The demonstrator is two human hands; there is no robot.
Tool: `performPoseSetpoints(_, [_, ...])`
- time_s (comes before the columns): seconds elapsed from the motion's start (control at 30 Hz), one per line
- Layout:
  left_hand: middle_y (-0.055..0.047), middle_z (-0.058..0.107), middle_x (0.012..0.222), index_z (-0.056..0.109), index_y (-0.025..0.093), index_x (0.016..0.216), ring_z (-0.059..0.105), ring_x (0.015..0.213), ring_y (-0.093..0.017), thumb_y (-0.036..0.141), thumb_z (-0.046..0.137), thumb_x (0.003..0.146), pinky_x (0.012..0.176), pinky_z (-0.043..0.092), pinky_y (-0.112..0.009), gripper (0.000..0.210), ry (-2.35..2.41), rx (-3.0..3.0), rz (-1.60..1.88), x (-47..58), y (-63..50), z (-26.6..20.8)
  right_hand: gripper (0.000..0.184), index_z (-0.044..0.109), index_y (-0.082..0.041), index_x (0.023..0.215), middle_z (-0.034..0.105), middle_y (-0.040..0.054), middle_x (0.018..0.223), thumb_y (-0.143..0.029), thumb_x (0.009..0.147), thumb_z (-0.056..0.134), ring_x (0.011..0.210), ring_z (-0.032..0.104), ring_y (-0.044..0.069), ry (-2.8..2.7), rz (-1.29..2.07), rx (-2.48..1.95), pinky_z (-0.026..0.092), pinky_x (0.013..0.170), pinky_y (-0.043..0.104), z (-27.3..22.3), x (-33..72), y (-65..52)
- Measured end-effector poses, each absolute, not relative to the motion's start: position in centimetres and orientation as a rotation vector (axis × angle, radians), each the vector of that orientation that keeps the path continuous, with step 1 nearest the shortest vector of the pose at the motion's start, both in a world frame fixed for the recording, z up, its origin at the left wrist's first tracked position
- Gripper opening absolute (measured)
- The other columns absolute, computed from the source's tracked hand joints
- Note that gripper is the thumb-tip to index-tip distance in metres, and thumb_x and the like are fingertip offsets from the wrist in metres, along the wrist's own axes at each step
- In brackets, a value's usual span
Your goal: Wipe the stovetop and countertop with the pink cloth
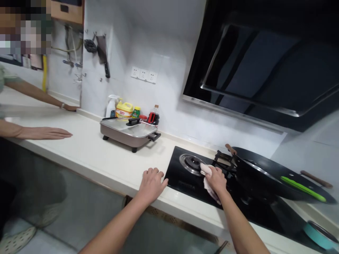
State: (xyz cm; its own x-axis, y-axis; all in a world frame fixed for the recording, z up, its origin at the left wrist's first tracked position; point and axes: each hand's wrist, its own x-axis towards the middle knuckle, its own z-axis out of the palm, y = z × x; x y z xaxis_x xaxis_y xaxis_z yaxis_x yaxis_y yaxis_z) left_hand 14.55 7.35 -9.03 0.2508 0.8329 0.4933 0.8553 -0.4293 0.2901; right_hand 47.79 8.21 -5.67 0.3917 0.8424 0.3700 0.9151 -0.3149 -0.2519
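Observation:
My right hand (217,180) is closed around a pale cloth (208,185), which hangs down onto the black gas stove (182,183). It is just right of the round burner (192,163), and the cloth's upper end reaches the burner's edge. Flat on the white countertop (113,158), left of the stove's corner, rests my left hand (152,183) with fingers spread and nothing in it. A large black wok (254,176) sits on the stove to the right of my right hand. The underside of the cloth is hidden.
An electric pan (124,135) with a glass lid stands on the counter, with cleaning bottles (124,110) behind it. A co-worker's hands (46,133) lie on the counter at left. The range hood (259,67) overhangs the stove. A turquoise pan (319,235) sits lower right.

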Motion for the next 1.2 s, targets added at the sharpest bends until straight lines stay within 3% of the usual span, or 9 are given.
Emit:
performPoseSetpoints(0.17, [-0.014, 0.07, 0.116, 0.073, 0.02, 0.112, 0.058, 0.113, -0.032, 0.048, 0.05, 0.104, 0.098, 0.039, -0.045, 0.037, -1.693, -2.473, -0.984, 14.7, 7.0, -8.8, 0.058, 0.057, -0.025, 0.147, 0.057, 0.0203, 0.145, -0.048, 0.095, 0.045, 0.127, 0.058, 0.042, -1.545, -0.154, -2.326, 0.041, 0.102, 0.066, -6.7, 47.9, 8.9])
performPoseSetpoints(0.33, [-0.016, 0.064, 0.13, 0.065, 0.021, 0.131, 0.055, 0.123, -0.032, 0.051, 0.041, 0.107, 0.102, 0.038, -0.046, 0.046, -1.694, -2.462, -1.058, 14.7, 6.9, -8.7, 0.056, 0.055, -0.03, 0.148, 0.056, 0.0137, 0.151, -0.045, 0.095, 0.048, 0.137, 0.051, 0.036, -1.727, -0.168, -2.165, 0.037, 0.111, 0.058, -7.0, 43.2, 7.5])
performPoseSetpoints(0.6, [-0.014, 0.067, 0.134, 0.062, 0.022, 0.137, 0.057, 0.126, -0.03, 0.048, 0.036, 0.109, 0.104, 0.038, -0.042, 0.046, -1.704, -2.488, -0.995, 14.0, 7.8, -8.8, 0.054, 0.058, -0.035, 0.142, 0.06, -0.0003, 0.151, -0.036, 0.088, 0.058, 0.142, 0.046, 0.027, -2.087, -0.128, -1.713, 0.031, 0.119, 0.044, -7.8, 31.6, 4.5])
performPoseSetpoints(0.93, [-0.014, 0.071, 0.127, 0.075, 0.021, 0.119, 0.059, 0.122, -0.032, 0.052, 0.038, 0.108, 0.102, 0.039, -0.043, 0.049, -1.711, -2.513, -0.85, 14.0, 7.7, -7.8, 0.051, 0.056, -0.028, 0.145, 0.062, 0.0059, 0.148, -0.045, 0.098, 0.045, 0.132, 0.056, 0.027, -1.816, -0.095, -1.97, 0.036, 0.112, 0.042, -5.6, 44.0, 1.8])
performPoseSetpoints(1.2, [-0.012, 0.072, 0.121, 0.077, 0.022, 0.112, 0.06, 0.119, -0.031, 0.05, 0.044, 0.106, 0.099, 0.039, -0.042, 0.044, -1.687, -2.496, -0.858, 14.0, 7.6, -7.8, 0.048, 0.064, -0.028, 0.135, 0.067, 0.0074, 0.138, -0.038, 0.091, 0.048, 0.124, 0.059, 0.031, -1.654, -0.164, -2.044, 0.042, 0.105, 0.045, -8.5, 47.5, -5.3])
